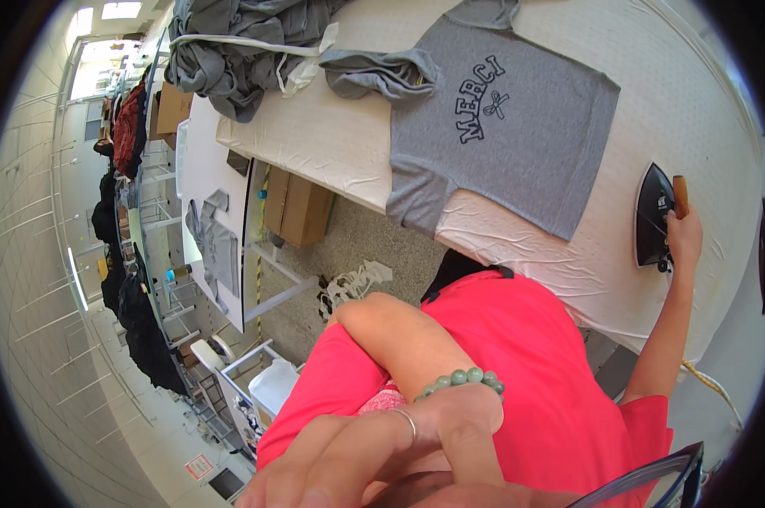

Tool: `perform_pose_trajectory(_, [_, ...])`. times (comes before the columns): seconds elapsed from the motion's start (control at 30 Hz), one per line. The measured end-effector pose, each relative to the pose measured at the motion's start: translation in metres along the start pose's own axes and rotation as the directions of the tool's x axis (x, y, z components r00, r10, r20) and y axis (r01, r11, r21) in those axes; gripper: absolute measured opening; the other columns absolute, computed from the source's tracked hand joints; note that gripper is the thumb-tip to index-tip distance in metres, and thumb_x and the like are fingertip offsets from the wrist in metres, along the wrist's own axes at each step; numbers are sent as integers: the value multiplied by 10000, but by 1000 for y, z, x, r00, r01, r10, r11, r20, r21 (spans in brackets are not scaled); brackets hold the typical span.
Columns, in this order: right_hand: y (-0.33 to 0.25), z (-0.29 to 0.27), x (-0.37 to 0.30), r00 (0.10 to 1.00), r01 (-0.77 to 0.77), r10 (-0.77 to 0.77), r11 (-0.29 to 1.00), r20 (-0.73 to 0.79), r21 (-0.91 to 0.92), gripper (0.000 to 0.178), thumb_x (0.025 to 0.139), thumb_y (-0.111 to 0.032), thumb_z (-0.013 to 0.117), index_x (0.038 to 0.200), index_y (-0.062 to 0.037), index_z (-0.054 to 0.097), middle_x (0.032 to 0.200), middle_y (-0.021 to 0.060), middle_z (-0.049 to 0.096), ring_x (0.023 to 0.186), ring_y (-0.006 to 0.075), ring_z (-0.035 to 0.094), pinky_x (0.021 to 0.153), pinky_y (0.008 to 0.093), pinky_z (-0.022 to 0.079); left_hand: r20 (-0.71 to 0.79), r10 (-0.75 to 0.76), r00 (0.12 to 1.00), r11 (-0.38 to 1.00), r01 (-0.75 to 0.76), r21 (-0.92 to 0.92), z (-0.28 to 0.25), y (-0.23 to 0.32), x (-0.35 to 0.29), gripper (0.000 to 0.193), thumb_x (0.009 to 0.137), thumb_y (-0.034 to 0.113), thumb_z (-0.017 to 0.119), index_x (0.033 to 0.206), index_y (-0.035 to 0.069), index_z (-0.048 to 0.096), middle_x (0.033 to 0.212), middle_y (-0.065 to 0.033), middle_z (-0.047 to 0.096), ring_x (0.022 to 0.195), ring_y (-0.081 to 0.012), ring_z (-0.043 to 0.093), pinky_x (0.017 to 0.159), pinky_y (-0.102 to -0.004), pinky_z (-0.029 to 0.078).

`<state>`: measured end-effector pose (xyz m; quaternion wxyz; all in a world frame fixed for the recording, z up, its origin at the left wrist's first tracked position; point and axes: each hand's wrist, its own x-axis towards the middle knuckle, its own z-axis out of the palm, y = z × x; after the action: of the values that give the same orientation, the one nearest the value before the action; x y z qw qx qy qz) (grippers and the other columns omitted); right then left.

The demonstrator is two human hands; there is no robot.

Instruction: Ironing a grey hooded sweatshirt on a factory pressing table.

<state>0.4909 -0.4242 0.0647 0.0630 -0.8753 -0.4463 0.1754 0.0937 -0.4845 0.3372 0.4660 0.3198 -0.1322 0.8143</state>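
Note:
My right hand [685, 240] is closed round the wooden handle of a black iron [653, 216], which rests on the white-covered table at the right. To the iron's left lies a grey short-sleeved top [543, 127], spread with its dark lettering and a small bow print facing up. Part of its fabric is bunched at the left end, and one sleeve reaches the table's front edge. My left hand [348, 453], wearing a ring and a green bead bracelet [460, 378], is raised close to the camera, away from the table. Its fingers are stretched out and hold nothing visible; their tips are partly cut off.
A heap of grey garments [230, 59] with white strips lies at the table's far left. Beyond, a lower white table [198, 161] holds another grey garment [221, 254]. A cardboard box [299, 207] and white straps [357, 284] are on the floor. A cord [712, 385] hangs at right.

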Motion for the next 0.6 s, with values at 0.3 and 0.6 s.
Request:
perform_pose_trajectory(0.3, [2, 0, 4, 1000, -14, 14, 1000, 14, -1, 350, 933, -251, 634, 1197, -22, 663, 987, 207, 733, 870, 352, 734, 773, 461, 548, 49, 592, 805, 804, -593, 37, -3, -45, 9, 471, 1018, 1, 515, 1483, 78, 536, 1522, -53, 518, 1473, -157, 406, 1210, -308, 383])
perform_pose_trajectory(0.6, [1, 4, 2, 1000, 0, 0, 1000, 7, 10, 348, 933, -248, 631, 1194, -21, 663, 964, 196, 735, 814, 334, 733, 741, 448, 549, 106, 2, 994, 991, 12, -130, -15, 3, -5, 532, 984, 50, 607, 1503, 135, 525, 1545, -56, 483, 1499, -138, 352, 1249, -328, 318])
